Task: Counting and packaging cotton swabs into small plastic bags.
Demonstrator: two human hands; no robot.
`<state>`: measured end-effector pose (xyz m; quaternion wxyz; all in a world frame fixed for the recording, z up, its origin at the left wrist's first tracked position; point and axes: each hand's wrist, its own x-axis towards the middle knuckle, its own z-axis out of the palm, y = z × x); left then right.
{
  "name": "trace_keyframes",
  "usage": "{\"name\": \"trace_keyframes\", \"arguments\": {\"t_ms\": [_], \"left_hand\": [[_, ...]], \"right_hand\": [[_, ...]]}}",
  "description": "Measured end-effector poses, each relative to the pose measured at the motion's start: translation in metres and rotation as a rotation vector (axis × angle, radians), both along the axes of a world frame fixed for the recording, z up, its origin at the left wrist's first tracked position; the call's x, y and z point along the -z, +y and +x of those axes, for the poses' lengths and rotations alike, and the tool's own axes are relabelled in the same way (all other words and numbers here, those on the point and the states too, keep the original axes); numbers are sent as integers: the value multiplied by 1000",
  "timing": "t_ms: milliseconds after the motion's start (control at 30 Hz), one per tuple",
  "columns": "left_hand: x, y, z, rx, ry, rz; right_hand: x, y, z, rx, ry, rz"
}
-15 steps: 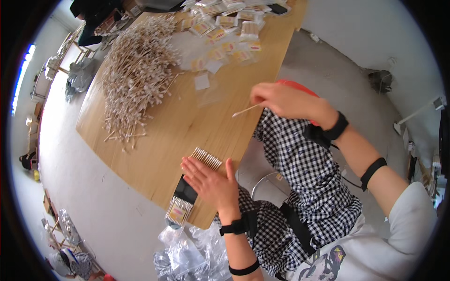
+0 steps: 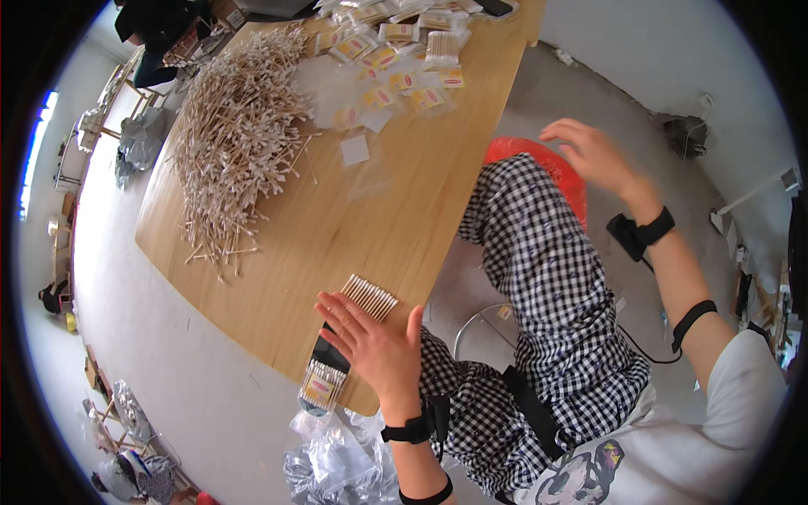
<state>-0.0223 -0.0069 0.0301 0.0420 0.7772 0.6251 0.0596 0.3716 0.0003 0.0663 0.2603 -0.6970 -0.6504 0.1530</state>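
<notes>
My left hand (image 2: 376,352) is spread flat, palm down, over the corner of the table at its near end. Just beyond its fingers lies a neat row of cotton swabs (image 2: 370,296); the hand partly covers the row's near side. Under and beside that hand is a dark flat object (image 2: 331,352), mostly hidden. A small pack of cotton swabs (image 2: 322,383) with a yellow label sits at the table edge. My right hand (image 2: 596,158) is off the table to the right, above a red stool (image 2: 539,150), fingers apart with nothing visible in them.
A large heap of loose cotton swabs (image 2: 240,126) covers the table's far left. Bagged swab packs (image 2: 442,50), clear bags with labels and a white card (image 2: 354,151) lie toward the back. Clear plastic bags (image 2: 337,459) hang below the near edge. A checkered cloth covers my lap.
My right hand has moved right, away from the table edge, and the cotton swab it held no longer shows in it. My left hand has lifted or shifted slightly, staying by the row.
</notes>
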Motion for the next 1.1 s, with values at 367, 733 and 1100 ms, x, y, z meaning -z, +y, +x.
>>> {"name": "trace_keyframes", "arguments": {"t_ms": [367, 733, 1100], "left_hand": [[5, 5, 16, -17, -19, -34], [7, 3, 13, -54, -49, -36], [11, 4, 14, -73, -59, 13]], "right_hand": [[44, 43, -222, -430, 680, 32], [64, 43, -228, -449, 589, 165], [60, 42, -227, -460, 544, 121]]}}
